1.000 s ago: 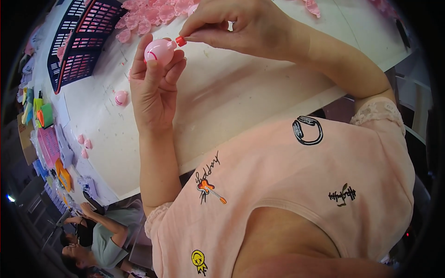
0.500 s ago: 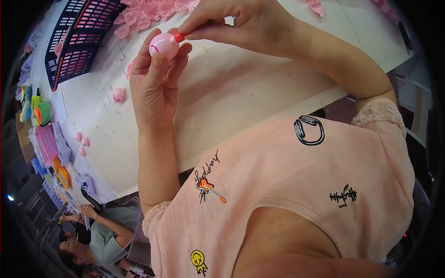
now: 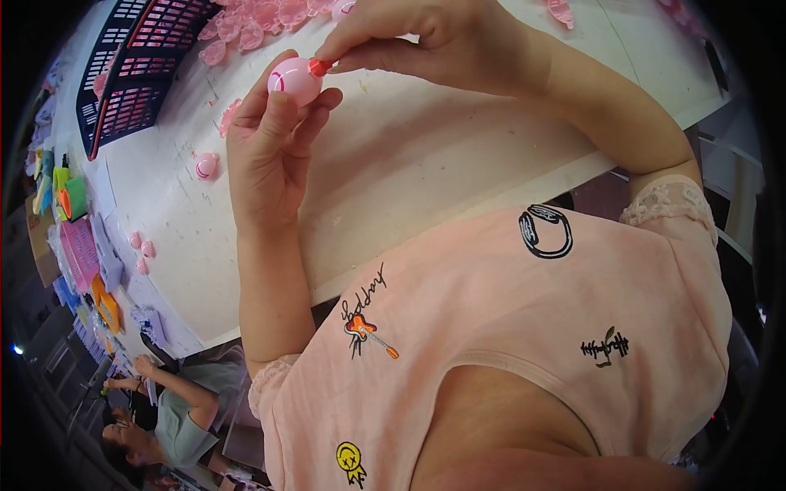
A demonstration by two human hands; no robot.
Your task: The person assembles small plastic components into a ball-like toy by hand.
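A: Why is the pink egg-shaped shell [image 3: 293, 80] held up off the tabletop [image 3: 426, 164]?

B: It looks raised so both hands can work on it at once. The left hand [image 3: 266, 147] props it from below, wrist upright, which turns the shell's upper side toward the right hand [image 3: 426, 37].

A: How are the left hand's fingers set?

B: Curled closed around the shell; the thumb presses its near side and the fingertips cradle it from underneath. They are not spread.

A: And the right hand?

B: Its thumb and forefinger are pressed together, pinching a small red piece [image 3: 318, 66] that touches the shell's right end. The other fingers are folded in. Whether the piece is a cap or a peg cannot be told.

A: What lies around the shell?

B: Beyond it, at the far edge of the tabletop, is a heap of pink shell halves [image 3: 262, 16]. To the shell's left stands a dark slotted crate [image 3: 139, 74], and below that, one loose pink shell [image 3: 205, 165] rests on the tabletop. A seated person [image 3: 164, 409] is well apart, past the near-left corner.
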